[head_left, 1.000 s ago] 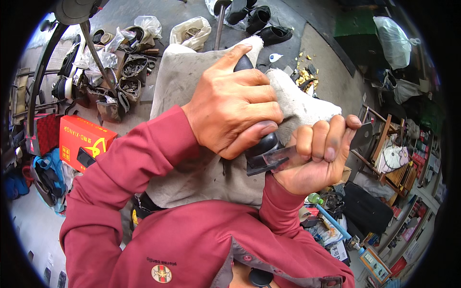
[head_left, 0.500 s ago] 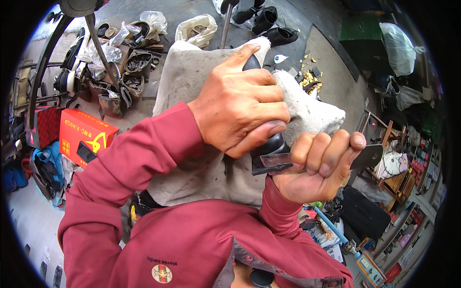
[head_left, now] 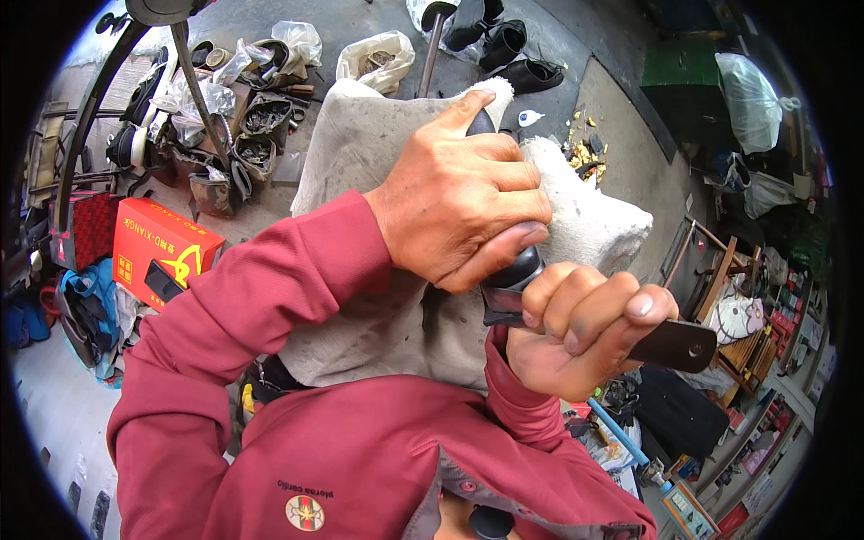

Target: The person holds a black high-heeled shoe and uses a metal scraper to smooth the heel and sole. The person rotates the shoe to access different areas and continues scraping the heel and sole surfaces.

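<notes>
My left hand is wrapped over a glossy black shoe lying on a pale cloth across my lap. Most of the shoe is hidden under the palm and fingers; its dark end shows just below my thumb. Close beside that end, my right hand is closed around a flat, dark metal blade, like a cobbler's knife. The blade's rounded end, with a small hole, sticks out on the right. Its other end is near the shoe, partly hidden by my fingers, so I cannot tell whether it touches.
A red shoe box stands left, with a dark phone-like object on it. Beyond are pouches of small hardware and a white bag. Black shoes and yellowish scraps lie on the floor ahead. Shelves crowd the right.
My right hand has moved slightly down and left, and the blade's rounded end has dropped and turned flatter to view. My left hand keeps its grip on the shoe. The view has shifted slightly.
</notes>
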`<state>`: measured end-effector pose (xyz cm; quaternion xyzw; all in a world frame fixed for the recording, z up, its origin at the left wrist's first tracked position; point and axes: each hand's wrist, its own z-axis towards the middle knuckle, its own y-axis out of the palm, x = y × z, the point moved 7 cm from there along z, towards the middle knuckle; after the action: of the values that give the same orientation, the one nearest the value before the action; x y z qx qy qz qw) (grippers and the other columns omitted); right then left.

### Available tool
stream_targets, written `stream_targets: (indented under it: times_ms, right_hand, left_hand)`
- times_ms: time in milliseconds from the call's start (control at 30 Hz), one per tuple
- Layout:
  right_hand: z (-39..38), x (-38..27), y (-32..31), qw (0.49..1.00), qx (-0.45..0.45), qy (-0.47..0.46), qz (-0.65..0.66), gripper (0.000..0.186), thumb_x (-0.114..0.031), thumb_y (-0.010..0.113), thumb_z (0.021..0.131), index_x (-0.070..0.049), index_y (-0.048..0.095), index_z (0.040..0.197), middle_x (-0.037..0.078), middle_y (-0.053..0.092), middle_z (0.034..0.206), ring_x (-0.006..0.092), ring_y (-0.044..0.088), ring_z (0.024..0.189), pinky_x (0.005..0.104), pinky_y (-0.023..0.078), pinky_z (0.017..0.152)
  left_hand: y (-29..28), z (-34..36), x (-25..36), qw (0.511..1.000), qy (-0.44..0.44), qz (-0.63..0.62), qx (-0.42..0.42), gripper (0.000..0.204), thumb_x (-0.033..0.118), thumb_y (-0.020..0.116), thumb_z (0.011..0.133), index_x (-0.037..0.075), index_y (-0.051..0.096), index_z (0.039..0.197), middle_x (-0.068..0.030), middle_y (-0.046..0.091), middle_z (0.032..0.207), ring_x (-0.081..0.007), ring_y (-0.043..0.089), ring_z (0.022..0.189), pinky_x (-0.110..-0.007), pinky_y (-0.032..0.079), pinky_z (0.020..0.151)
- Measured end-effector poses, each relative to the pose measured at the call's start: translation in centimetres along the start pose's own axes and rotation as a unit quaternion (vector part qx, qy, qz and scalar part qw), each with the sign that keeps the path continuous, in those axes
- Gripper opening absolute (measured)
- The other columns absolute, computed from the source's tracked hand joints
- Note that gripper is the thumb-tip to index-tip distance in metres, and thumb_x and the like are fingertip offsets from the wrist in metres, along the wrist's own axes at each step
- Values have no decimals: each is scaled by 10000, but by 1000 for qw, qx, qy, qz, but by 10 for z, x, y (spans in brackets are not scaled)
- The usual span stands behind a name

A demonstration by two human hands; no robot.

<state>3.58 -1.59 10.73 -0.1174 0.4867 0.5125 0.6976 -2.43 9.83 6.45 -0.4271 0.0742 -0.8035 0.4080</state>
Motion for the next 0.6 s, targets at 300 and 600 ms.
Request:
stream_targets:
  times_ms: [300, 600]
  right_hand:
    - [5, 3, -1, 998, 57, 23, -18, 228, -276, 539, 1071, -57, 489, 1033, 8, 409, 556, 114, 376, 400, 314, 383, 418]
    - [-9, -19, -19, 996, 63, 42, 43, 337, -368, 479, 1086, -39, 475, 1017, 10, 388, 539, 113, 354, 398, 287, 354, 391]
  left_hand:
    - [-2, 6, -3, 999, 4, 1, 49, 96, 214, 654, 847, 134, 691, 883, -15, 645, 789, -248, 644, 775, -594, 389, 1030]
    - [-8, 7, -21, 991, -118, 10, 55, 262, 201, 501, 952, 72, 693, 827, -100, 694, 807, -337, 673, 800, -530, 450, 961]
